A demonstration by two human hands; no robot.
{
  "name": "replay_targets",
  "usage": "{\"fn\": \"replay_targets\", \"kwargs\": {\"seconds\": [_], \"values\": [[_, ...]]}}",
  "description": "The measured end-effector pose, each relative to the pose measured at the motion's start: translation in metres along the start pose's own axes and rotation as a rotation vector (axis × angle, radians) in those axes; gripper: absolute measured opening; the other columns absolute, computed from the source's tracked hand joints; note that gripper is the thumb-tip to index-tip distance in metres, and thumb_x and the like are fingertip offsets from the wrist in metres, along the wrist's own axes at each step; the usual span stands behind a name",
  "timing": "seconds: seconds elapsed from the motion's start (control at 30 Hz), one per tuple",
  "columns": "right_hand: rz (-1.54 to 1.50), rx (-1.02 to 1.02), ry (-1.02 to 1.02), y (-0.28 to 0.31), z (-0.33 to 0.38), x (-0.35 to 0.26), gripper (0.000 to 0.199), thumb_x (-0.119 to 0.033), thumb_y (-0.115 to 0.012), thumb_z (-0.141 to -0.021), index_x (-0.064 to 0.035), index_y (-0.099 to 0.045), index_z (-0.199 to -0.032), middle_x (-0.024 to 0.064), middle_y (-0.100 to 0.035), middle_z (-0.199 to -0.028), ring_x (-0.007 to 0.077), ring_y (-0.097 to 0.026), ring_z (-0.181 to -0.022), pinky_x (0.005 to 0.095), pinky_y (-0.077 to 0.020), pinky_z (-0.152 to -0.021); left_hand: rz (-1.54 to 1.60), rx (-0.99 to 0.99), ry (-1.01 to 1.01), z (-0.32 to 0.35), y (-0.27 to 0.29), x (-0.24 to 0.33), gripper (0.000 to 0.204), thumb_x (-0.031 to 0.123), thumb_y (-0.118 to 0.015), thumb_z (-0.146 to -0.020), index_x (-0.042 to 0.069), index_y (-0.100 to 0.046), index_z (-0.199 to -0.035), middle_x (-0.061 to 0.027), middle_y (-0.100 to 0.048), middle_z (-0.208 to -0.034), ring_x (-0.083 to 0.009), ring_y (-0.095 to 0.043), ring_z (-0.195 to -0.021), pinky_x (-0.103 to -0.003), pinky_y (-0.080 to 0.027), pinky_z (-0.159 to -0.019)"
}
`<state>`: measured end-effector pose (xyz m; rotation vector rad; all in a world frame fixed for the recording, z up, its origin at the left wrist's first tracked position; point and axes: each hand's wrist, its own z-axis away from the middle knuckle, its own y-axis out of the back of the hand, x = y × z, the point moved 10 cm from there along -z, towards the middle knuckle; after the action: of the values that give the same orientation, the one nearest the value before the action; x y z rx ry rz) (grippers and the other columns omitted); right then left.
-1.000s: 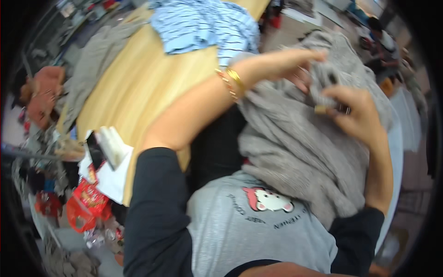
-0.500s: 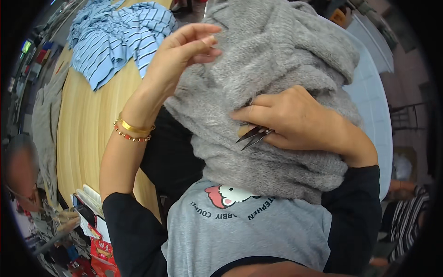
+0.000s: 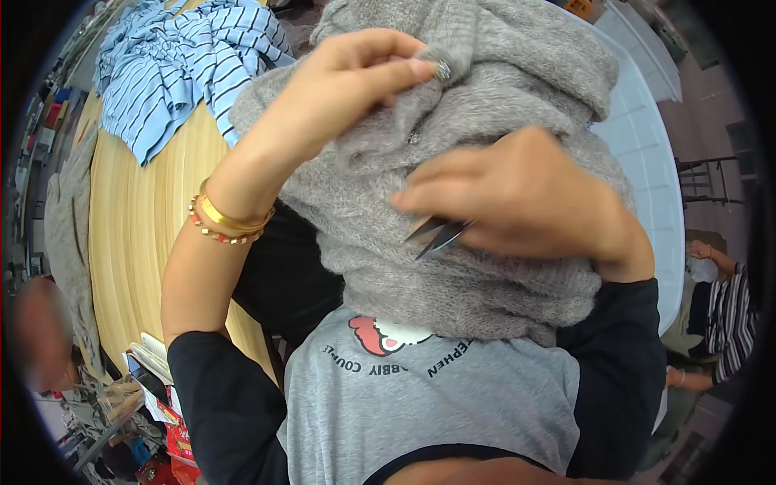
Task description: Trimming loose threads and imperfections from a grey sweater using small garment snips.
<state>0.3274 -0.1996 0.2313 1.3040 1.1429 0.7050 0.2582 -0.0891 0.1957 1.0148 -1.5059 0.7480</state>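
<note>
A fuzzy grey knitted sweater lies bunched across my lap and in front of me. My left hand is closed on a fold of it at the upper middle, thumb and fingers pinching beside a small shiny button-like piece. A second shiny piece sits lower on the knit. My right hand, blurred by motion, is closed round small dark scissors over the sweater. Their pointed blades stick out below the fingers toward the left; the handles are hidden in the palm.
On the wooden table to my left lies a crumpled blue striped garment. Grey fabric hangs along the table's far left edge. A pale blue plastic bin stands to the right. People are at the left and right edges.
My left hand, fingers apart before, has moved right and now pinches a fold of the sweater, bringing shiny pieces into view. My right hand stays near its place with the scissors.
</note>
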Motion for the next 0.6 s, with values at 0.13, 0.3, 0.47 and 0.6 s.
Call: {"fn": "replay_targets", "kwargs": {"seconds": [0.13,0.3,0.47,0.6], "values": [[-0.150,0.478,-0.080,0.089,0.021,0.057,0.034,-0.008,-0.068,-0.082,-0.0059,-0.062,-0.116,-0.0004,-0.067,-0.094,0.0027,-0.050,-0.059,0.0184,-0.0398,-0.050,0.481,0.043,0.104,0.023,0.025,-0.001,0.025,0.017,-0.063,-0.091,0.002,-0.060,-0.110,0.0015,-0.066,-0.089,-0.0030,-0.061,-0.071,-0.015,-0.049,-0.062],[-0.486,0.672,-0.549,0.107,0.030,0.081,0.028,-0.011,-0.074,-0.081,0.0019,-0.067,-0.104,-0.0006,-0.059,-0.070,0.0011,-0.050,-0.058,0.0181,-0.0400,-0.054,0.547,0.177,0.118,0.043,0.036,-0.006,0.022,0.016,-0.063,-0.091,0.003,-0.061,-0.108,0.0043,-0.065,-0.083,0.0011,-0.059,-0.068,-0.011,-0.047,-0.058],[-0.207,0.635,-0.001,0.092,-0.008,0.035,0.040,-0.011,-0.077,-0.077,0.0000,-0.059,-0.112,-0.0015,-0.052,-0.086,0.0024,-0.043,-0.067,0.0174,-0.0329,-0.056,0.552,0.177,0.082,0.047,0.032,-0.002,0.019,0.017,-0.063,-0.091,0.004,-0.062,-0.105,0.0055,-0.064,-0.084,0.0016,-0.057,-0.066,-0.011,-0.044,-0.056],[-0.598,0.740,0.801,0.084,0.012,0.044,0.043,-0.007,-0.075,-0.080,-0.0014,-0.056,-0.118,-0.0018,-0.047,-0.085,0.0040,-0.041,-0.066,0.0177,-0.0361,-0.061,0.565,0.184,0.093,0.040,0.017,0.011,0.019,0.020,-0.063,-0.092,0.005,-0.063,-0.103,0.0072,-0.060,-0.079,0.0026,-0.053,-0.065,-0.013,-0.044,-0.059]]}}
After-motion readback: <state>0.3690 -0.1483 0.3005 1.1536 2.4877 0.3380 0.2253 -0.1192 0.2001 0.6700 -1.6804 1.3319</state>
